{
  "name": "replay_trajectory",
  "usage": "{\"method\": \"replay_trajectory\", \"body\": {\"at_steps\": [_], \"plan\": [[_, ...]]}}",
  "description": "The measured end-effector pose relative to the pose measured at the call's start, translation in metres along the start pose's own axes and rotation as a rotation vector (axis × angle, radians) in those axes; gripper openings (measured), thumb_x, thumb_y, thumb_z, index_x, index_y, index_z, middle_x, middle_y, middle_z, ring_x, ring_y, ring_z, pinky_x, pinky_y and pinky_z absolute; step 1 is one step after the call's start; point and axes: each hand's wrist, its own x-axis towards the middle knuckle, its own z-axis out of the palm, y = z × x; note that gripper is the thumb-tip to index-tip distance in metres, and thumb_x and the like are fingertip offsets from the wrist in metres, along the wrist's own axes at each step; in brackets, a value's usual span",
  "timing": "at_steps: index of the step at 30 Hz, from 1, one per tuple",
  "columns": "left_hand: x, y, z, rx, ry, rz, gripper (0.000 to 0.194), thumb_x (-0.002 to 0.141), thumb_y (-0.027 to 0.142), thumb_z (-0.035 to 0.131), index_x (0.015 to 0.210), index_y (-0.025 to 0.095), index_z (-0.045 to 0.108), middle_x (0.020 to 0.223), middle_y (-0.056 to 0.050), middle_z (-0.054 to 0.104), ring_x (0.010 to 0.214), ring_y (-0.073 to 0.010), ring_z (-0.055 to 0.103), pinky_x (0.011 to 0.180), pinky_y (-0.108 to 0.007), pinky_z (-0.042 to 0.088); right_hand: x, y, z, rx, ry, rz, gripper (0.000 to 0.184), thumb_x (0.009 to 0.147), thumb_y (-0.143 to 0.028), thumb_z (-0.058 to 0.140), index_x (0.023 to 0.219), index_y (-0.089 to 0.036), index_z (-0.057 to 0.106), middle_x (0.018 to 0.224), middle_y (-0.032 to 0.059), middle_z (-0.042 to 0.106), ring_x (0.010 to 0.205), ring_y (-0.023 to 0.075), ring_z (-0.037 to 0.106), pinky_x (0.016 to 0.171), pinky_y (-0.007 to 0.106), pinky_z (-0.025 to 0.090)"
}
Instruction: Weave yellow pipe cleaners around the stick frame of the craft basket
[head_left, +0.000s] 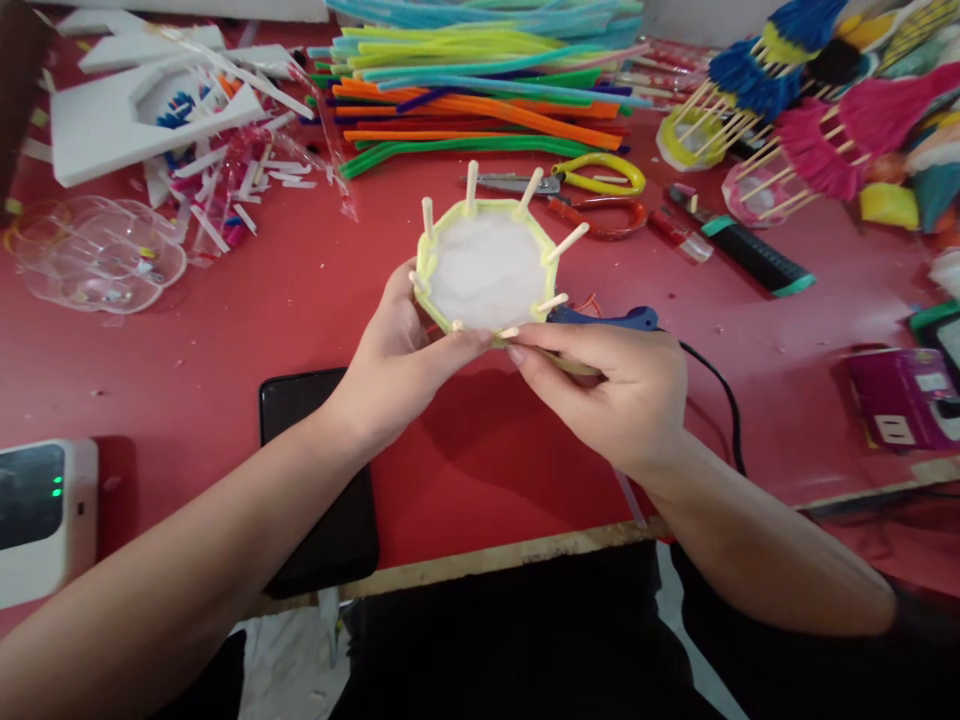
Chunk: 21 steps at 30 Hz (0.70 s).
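My left hand (397,350) is closed around the left and near side of a many-sided white base (487,265). Pale yellow trim runs along the base's edge, and several short wooden sticks (471,190) stand up from its rim. At the near edge, the thumb and fingers of my right hand (615,385) pinch together on a yellowish strip (566,364), right beside my left thumb. Part of the strip is hidden under my right fingers. Just behind that hand lies a blue-handled tool (611,318) with a black cord, partly covered.
Coloured pipe cleaners (480,90) are heaped at the back. Scissors (600,175) and a cutter knife (757,255) lie to the right, near finished stick pieces (832,140). White foam board (97,130) and a clear tray (97,255) are left. A black phone (330,530) rests by the front edge.
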Motion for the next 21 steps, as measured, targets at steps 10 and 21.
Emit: {"method": "replay_trajectory", "body": {"at_steps": [10, 21], "plan": [[0.0005, -0.0045, -0.0034, 0.023, -0.051, 0.060, 0.064, 0.068, 0.019, 0.087, 0.123, 0.028, 0.056, 0.136, -0.005, 0.068, 0.135, -0.0299, 0.060, 0.111, -0.042, 0.054, -0.0009, -0.0011, -0.0015, 0.037, -0.040, 0.165, 0.016, 0.092, -0.019, 0.067, 0.098, -0.022, 0.082, 0.050, -0.0079, 0.051, 0.043, 0.0065, 0.042, 0.048, 0.021, 0.041], [-0.0008, -0.0010, -0.0012, 0.022, -0.078, 0.049, 0.071, 0.068, 0.017, 0.087, 0.131, 0.027, 0.057, 0.144, -0.008, 0.065, 0.133, -0.0324, 0.062, 0.107, -0.041, 0.057, -0.0017, -0.0008, -0.0010, -0.058, -0.055, 0.049, 0.016, 0.094, -0.015, 0.064, 0.100, -0.023, 0.077, 0.059, -0.0055, 0.068, 0.046, 0.0079, 0.057, 0.048, 0.021, 0.045]]}}
